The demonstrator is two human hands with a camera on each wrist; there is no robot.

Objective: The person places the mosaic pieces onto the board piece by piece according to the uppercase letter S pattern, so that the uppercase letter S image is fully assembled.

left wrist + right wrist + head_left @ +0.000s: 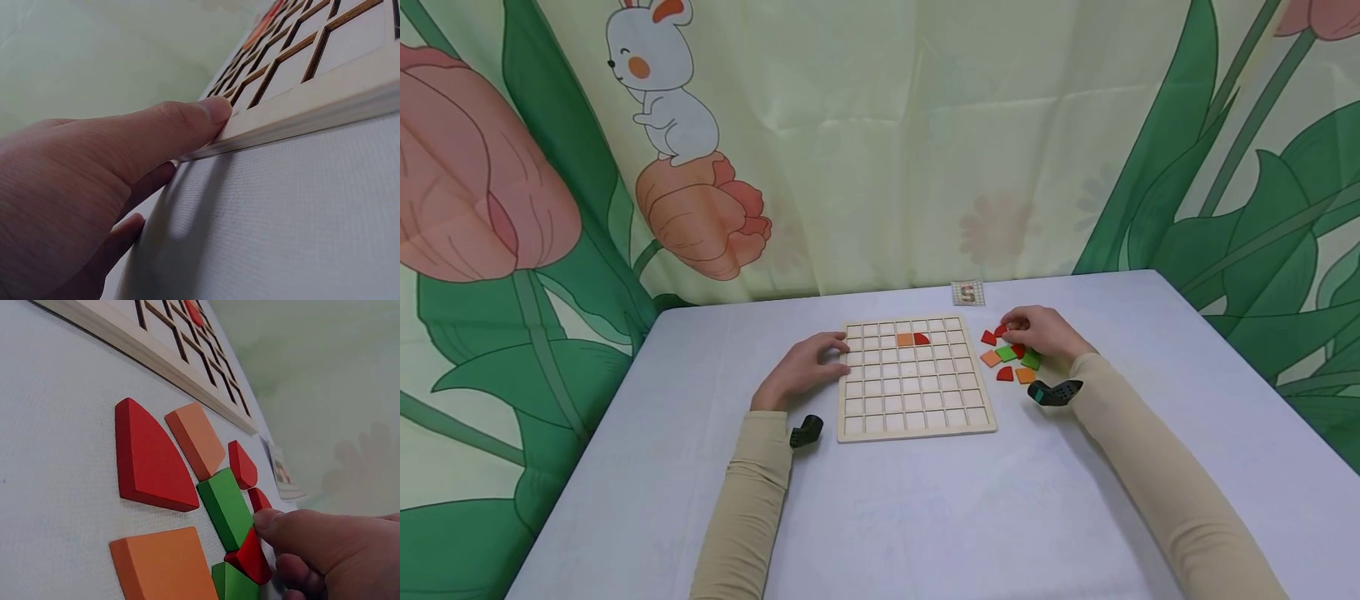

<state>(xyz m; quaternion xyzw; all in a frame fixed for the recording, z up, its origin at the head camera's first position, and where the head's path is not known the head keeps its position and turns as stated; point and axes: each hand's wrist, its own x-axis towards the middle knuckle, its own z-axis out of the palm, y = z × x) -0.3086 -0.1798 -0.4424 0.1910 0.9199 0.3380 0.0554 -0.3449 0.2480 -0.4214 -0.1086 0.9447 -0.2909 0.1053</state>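
A pale wooden grid board (917, 436) lies on the white-covered table. In its upper rows sit an orange square (905, 340) and a red rounded piece (921, 339), side by side. My left hand (801, 367) rests at the board's left edge, fingers fairly straight, its thumb (215, 111) against the rim. To the right of the board, my right hand (1041, 329) pinches a small red piece (259, 499) at the far side of a loose group. That group holds a red rounded piece (153, 462), an orange block (165, 565), a green block (226, 506) and several others.
Behind the board's right corner lies a small printed card (967, 292) with a grid pattern. A curtain (880, 167) with flowers and a rabbit hangs behind the table's far edge. Black wrist devices (1054, 392) sit on both forearms, close over the tabletop.
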